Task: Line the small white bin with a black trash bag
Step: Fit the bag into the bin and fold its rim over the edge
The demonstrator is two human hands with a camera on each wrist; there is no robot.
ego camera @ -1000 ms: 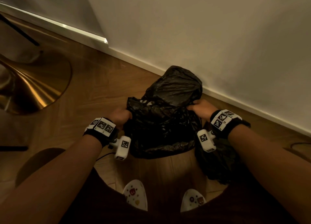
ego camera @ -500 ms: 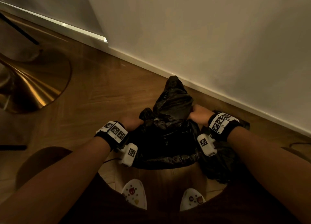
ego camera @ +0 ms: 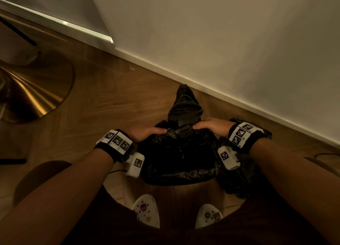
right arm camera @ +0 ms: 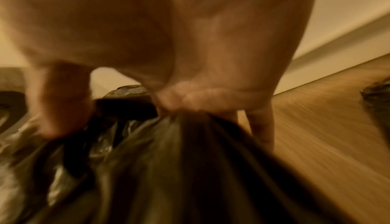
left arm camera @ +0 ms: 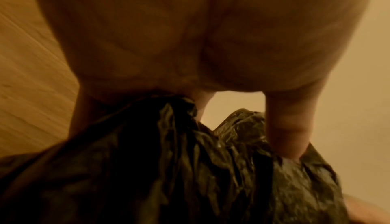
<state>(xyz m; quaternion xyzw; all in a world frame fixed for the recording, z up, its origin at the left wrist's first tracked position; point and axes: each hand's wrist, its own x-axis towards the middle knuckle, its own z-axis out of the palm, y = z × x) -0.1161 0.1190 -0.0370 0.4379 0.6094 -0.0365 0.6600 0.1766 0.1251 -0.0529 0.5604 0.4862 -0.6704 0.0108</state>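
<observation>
A crumpled black trash bag [ego camera: 179, 152] hangs low over the wooden floor between my arms, its far end [ego camera: 185, 107] poking up toward the wall. My left hand [ego camera: 147, 135] grips its left edge and my right hand [ego camera: 211, 127] grips its right edge. In the left wrist view my fingers [left arm camera: 282, 132] pinch the bunched plastic [left arm camera: 190, 169]. In the right wrist view the bag [right arm camera: 179, 160] is gathered under my curled fingers [right arm camera: 190, 100]. The white bin is hidden; a pale surface [right arm camera: 12, 130] shows at the left of the right wrist view.
A white wall with a baseboard [ego camera: 239, 101] runs right behind the bag. A brass lamp base [ego camera: 33, 90] stands on the floor at the left. More black plastic [ego camera: 237, 180] lies under my right wrist. My white shoes [ego camera: 147, 210] are below.
Both hands have come down and closer together with the bag. The puffed-up far end has collapsed into a narrow peak.
</observation>
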